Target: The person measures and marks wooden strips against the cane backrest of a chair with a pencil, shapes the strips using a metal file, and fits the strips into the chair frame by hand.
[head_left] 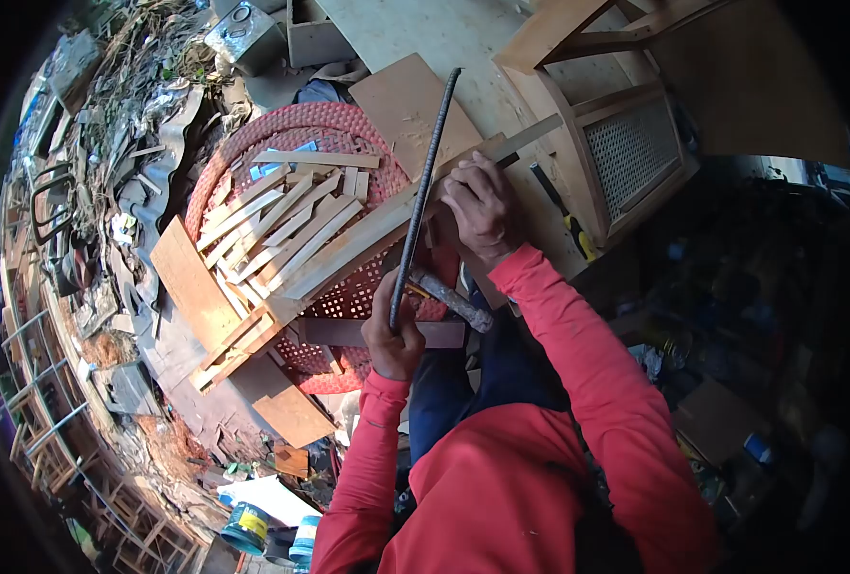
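Observation:
My left hand is closed around the lower end of a dark ribbed steel bar, which rises at a slant across the wood. My right hand has its fingers curled on a long wooden piece, near its upper right end. That piece runs diagonally from the lower left toward a wooden frame with a woven cane panel. Below my hands is a grey, rough cylindrical tool, partly hidden. A tool with a yellow and black handle lies right of my right hand.
A red woven plastic seat bears several loose wooden strips. Flat boards lie around it, and a pale worktop is behind. Scrap and debris cover the left side. Paint cans stand at the lower left.

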{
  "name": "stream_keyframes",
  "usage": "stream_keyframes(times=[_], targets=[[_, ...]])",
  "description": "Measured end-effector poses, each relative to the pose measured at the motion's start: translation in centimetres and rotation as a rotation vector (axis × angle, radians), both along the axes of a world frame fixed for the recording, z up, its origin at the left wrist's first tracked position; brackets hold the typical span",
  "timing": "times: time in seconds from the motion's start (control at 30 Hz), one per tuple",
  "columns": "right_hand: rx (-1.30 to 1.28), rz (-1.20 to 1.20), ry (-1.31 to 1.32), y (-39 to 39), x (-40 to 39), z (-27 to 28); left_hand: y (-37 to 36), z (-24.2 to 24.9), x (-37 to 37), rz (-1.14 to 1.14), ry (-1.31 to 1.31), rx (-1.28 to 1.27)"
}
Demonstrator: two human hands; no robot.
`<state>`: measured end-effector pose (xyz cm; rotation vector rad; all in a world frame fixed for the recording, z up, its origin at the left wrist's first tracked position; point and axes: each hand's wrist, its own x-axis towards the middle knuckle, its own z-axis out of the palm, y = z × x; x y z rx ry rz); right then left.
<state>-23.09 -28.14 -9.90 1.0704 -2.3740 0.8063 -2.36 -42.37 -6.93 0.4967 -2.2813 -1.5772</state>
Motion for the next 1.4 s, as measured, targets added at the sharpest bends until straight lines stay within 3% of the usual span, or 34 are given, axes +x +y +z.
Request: stream_keyframes(times=[0.27, 0.33, 0.57, 0.77, 1.0, 1.1, 1.2, 1.33, 1.4], targets=[[-0.081, -0.029, 0.020, -0.2, 0.0, -0.9, -0.1, 1.8, 0.1, -0.062, -0.125, 0.005], [-0.110, -0.019, 0.018, -0.4, -0.2, -0.2, 0.2, 1.3, 0.4, -0.019, -0.041, -0.094], [-0.097, -0.032, 0.040, -0.6, -0.4, -0.2, -0.4, 1.7, 8.1, -0.057, -0.248, 0.008], [-0.067, -0.021, 0.050, -0.4, -0.2, -0.3, 0.6, 1.3, -0.1, -0.007, -0.090, -0.050], [-0.025, -0.029, 0.050, -0.2, -0.3, 0.0, 0.0, 2.4, 7.3, -0.016, -0.004, -0.133], [-0.003, -0.043, 0.064, -0.8, 0.1, 0.5, -0.4, 3.3, 0.5, -0.040, -0.262, -0.001], [0.010, -0.014, 0.125, -0.6, -0.5, 0.9, 0.2, 2.2, -1.6, -0.017, 0.030, -0.081], [0.028, -0.028, 0.080, -0.4, -0.3, 0.7, 0.1, 3.0, 4.2, -0.009, -0.144, -0.006], [-0.008, -0.027, 0.125, -0.6, -0.3, 0.8, 0.1, 3.3, 7.2, 0.016, -0.007, -0.087]])
